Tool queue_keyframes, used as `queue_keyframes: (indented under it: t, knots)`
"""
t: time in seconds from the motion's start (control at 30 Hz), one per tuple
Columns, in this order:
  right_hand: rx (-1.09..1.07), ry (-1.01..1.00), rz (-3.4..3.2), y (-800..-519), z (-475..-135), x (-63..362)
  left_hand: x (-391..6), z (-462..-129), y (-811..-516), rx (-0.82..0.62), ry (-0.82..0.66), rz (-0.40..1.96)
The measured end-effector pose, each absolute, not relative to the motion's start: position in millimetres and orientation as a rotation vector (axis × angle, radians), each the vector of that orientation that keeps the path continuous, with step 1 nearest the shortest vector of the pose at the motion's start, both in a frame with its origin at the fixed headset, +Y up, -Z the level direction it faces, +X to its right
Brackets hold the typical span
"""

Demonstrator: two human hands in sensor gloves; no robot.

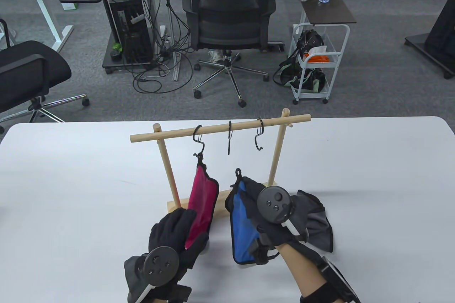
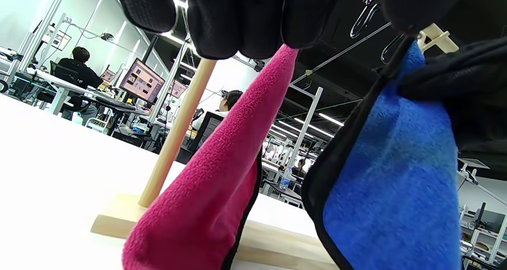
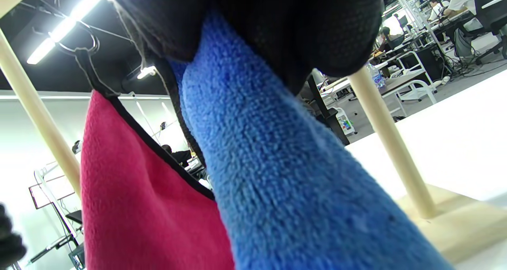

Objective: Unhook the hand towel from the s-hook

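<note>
A wooden rack (image 1: 220,128) carries three black S-hooks. The pink towel (image 1: 202,200) hangs by its loop from the left S-hook (image 1: 199,139). The middle S-hook (image 1: 229,138) and the right S-hook (image 1: 259,134) are bare. My left hand (image 1: 185,223) grips the pink towel's lower part; its fingers (image 2: 245,20) close on the pink towel (image 2: 214,175) in the left wrist view. My right hand (image 1: 247,193) grips the blue towel (image 1: 241,232) in front of the rack, its black loop (image 1: 237,173) free below the hooks. The right wrist view shows the blue towel (image 3: 285,175) under my fingers (image 3: 309,24).
A grey towel (image 1: 318,223) lies on the white table (image 1: 71,182) just right of my right hand. The rack's base (image 1: 177,205) and two posts stand behind the towels. Office chairs and a trolley stand beyond the table's far edge.
</note>
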State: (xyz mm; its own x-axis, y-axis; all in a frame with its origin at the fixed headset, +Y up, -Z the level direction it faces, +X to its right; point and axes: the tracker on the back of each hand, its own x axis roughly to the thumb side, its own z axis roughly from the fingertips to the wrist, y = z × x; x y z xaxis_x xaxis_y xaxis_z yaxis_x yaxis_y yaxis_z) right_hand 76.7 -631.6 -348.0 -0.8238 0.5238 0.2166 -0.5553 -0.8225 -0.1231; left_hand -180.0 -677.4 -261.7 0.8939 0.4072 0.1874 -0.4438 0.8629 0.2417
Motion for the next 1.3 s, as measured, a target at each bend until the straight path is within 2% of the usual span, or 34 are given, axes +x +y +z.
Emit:
queue_keyframes:
  t: [0.7,0.97,1.3]
  knots:
    - [0.172,-0.068,2.750,-697,-335,106,-177,-263,-679,0.259,-0.139,0.437]
    - [0.219,0.076,2.825,-722,-330,105,-177,-264,-679,0.260,-0.139,0.438]
    - [0.295,0.258,2.860,-735,-329,96,-178,-263,-680,0.261,-0.139,0.438]
